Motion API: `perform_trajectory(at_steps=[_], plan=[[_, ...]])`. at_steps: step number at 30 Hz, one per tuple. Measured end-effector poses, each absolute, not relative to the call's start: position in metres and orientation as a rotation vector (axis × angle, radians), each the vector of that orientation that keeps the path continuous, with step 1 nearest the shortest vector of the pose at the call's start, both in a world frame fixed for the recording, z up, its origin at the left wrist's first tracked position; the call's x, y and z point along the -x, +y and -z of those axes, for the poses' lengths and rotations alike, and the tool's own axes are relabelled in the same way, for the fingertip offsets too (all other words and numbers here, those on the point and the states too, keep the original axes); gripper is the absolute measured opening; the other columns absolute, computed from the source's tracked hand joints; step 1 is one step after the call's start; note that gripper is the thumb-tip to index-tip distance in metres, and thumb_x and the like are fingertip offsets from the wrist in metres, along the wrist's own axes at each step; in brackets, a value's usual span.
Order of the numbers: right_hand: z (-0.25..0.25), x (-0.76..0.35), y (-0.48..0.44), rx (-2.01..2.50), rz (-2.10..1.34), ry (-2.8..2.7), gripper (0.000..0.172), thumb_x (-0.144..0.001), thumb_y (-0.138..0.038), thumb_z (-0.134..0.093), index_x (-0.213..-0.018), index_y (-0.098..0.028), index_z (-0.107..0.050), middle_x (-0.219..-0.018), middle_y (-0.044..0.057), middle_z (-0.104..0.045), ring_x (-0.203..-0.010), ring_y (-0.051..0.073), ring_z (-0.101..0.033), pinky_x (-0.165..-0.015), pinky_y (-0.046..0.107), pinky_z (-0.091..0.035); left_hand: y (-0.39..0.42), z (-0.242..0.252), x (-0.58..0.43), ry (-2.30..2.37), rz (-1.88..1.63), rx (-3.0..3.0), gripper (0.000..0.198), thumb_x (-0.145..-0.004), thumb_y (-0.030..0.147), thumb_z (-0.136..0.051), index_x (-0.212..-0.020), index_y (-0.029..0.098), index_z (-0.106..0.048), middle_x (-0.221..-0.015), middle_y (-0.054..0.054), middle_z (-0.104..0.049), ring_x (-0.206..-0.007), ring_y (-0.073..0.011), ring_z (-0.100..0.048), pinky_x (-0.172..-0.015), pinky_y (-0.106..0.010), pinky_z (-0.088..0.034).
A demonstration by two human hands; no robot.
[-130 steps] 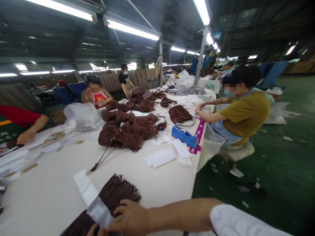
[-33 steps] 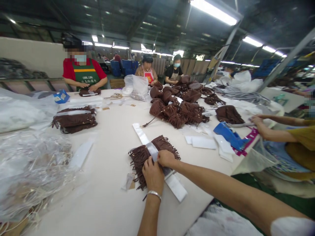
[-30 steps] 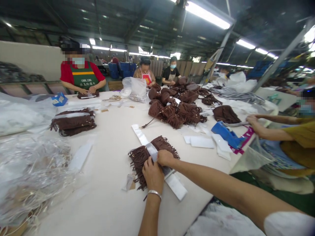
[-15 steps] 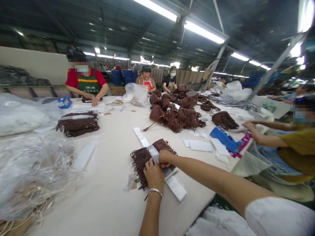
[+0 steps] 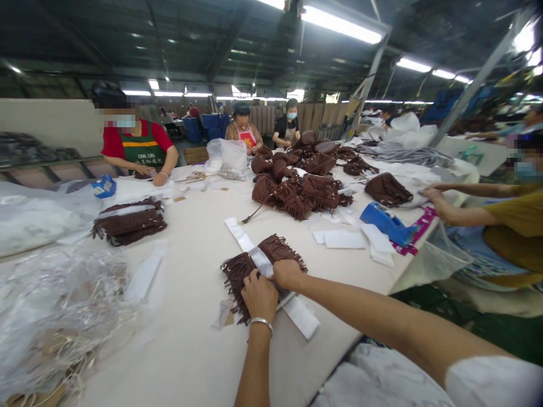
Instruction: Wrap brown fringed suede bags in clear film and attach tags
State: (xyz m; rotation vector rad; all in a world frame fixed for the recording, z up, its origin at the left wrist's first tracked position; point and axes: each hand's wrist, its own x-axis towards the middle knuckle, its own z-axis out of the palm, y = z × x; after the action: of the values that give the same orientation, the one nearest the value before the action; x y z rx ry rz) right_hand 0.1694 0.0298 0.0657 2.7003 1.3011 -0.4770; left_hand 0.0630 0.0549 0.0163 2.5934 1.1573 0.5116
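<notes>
Had plastic (image 5: 63,299) at near left, a bundle (image 5: 129,225) beyond. Rested the left hand (image 5: 259,297) on the bag (image 5: 238,276), central on the surface (image 5: 190,282); curled the right hand (image 5: 288,275) just beside at the band (image 5: 260,260), could not tell its grip; had a dispenser (image 5: 387,223) farther right.

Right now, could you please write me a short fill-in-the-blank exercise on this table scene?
The left hand and right hand touch a fringed ____ bag.
Of these hands, the one wearing the silver bracelet is the ____.
The tape dispenser beside the white strips is coloured ____.
Missing words: brown; left; blue.
</notes>
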Motion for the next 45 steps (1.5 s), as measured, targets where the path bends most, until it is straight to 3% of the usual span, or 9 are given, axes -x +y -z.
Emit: perform_trajectory(at_steps=[5, 12, 17, 22, 25, 30, 36, 40, 45], plan=[[-0.061, -0.165, 0.020, -2.615, 0.379, 1.412, 0.020, -0.088, -0.019, -0.057, -0.095, -0.009, -0.072, -0.099, 0.021, -0.071, -0.100, 0.030, -0.068, -0.081, 0.038, -0.054, 0.061, -0.029, -0.072, 1.232, -0.396, -2.578, 0.033, -0.091, 0.027, -0.040, -0.094, 0.018, -0.072, -0.124, -0.012, -0.058, -0.107, -0.0274, -0.052, -0.073, -0.036, -0.046], [-0.055, -0.164, 0.009, -2.530, 0.293, 1.573, 0.026, -0.089, -0.009, -0.046, -0.097, -0.009, -0.071, -0.100, 0.021, -0.070, -0.093, 0.031, -0.069, -0.075, 0.045, -0.054, 0.065, -0.036, -0.087, 1.372, -0.226, -2.550, 0.032, -0.090, 0.038, -0.048, -0.100, 0.016, -0.068, -0.117, -0.014, -0.060, -0.109, -0.0291, -0.053, -0.073, -0.036, -0.049], [-0.054, -0.172, 0.005, -2.504, 0.295, 1.652, 0.025, -0.090, -0.013, -0.046, -0.095, -0.009, -0.071, -0.095, 0.021, -0.071, -0.090, 0.030, -0.069, -0.073, 0.043, -0.054, 0.074, -0.038, -0.099, 1.432, -0.101, -2.560, 0.032, -0.083, 0.038, -0.059, -0.100, 0.013, -0.067, -0.111, -0.015, -0.061, -0.107, -0.0301, -0.054, -0.073, -0.035, -0.050], [-0.059, -0.180, -0.004, -2.467, 0.313, 1.770, 0.024, -0.091, -0.016, -0.049, -0.092, -0.016, -0.073, -0.096, 0.016, -0.071, -0.093, 0.029, -0.068, -0.073, 0.038, -0.051, 0.074, -0.037, -0.103, 1.429, -0.038, -2.615, 0.029, -0.084, 0.037, -0.058, -0.098, 0.013, -0.068, -0.115, -0.015, -0.058, -0.108, -0.0301, -0.053, -0.075, -0.034, -0.050], [-0.066, -0.181, -0.016, -2.478, 0.304, 1.804, 0.026, -0.094, -0.029, -0.051, -0.091, -0.015, -0.072, -0.093, 0.015, -0.071, -0.090, 0.031, -0.069, -0.071, 0.038, -0.050, 0.071, -0.037, -0.103, 1.442, -0.044, -2.631, 0.030, -0.085, 0.037, -0.058, -0.100, 0.012, -0.067, -0.114, -0.015, -0.057, -0.108, -0.0294, -0.052, -0.076, -0.034, -0.050], [-0.077, -0.196, -0.049, -2.495, 0.262, 1.852, 0.043, -0.087, -0.051, -0.060, -0.096, -0.009, -0.066, -0.082, 0.018, -0.071, -0.080, 0.032, -0.069, -0.068, 0.036, -0.048, 0.068, -0.040, -0.101, 1.417, -0.099, -2.649, 0.026, -0.088, 0.034, -0.055, -0.097, 0.013, -0.067, -0.111, -0.013, -0.058, -0.106, -0.0258, -0.052, -0.080, -0.032, -0.048], [-0.080, -0.241, -0.065, -2.448, 0.119, 2.090, 0.028, -0.097, -0.044, -0.048, -0.095, -0.018, -0.058, -0.084, 0.008, -0.069, -0.077, 0.023, -0.066, -0.067, 0.030, -0.042, 0.069, -0.045, -0.085, 1.239, -0.235, -2.680, 0.020, -0.092, 0.030, -0.051, -0.089, 0.017, -0.066, -0.104, -0.008, -0.062, -0.098, -0.0205, -0.056, -0.088, -0.032, -0.046], [-0.074, -0.265, -0.051, -2.400, 0.027, 2.256, 0.018, -0.097, -0.035, -0.050, -0.095, -0.019, -0.057, -0.094, 0.007, -0.065, -0.089, 0.021, -0.061, -0.075, 0.030, -0.041, 0.058, -0.045, -0.067, 1.199, -0.370, -2.670, 0.023, -0.097, 0.028, -0.042, -0.097, 0.021, -0.064, -0.116, -0.006, -0.061, -0.108, -0.0176, -0.055, -0.097, -0.031, -0.043], [-0.058, -0.280, -0.034, -2.392, 0.043, 2.329, 0.017, -0.096, -0.031, -0.052, -0.106, -0.018, -0.058, -0.106, 0.009, -0.061, -0.101, 0.021, -0.056, -0.084, 0.031, -0.041, 0.029, -0.044, -0.064, 1.215, -0.490, -2.706, 0.036, -0.099, 0.028, -0.036, -0.130, 0.021, -0.052, -0.141, -0.010, -0.048, -0.132, -0.0223, -0.042, -0.112, -0.042, -0.034]])
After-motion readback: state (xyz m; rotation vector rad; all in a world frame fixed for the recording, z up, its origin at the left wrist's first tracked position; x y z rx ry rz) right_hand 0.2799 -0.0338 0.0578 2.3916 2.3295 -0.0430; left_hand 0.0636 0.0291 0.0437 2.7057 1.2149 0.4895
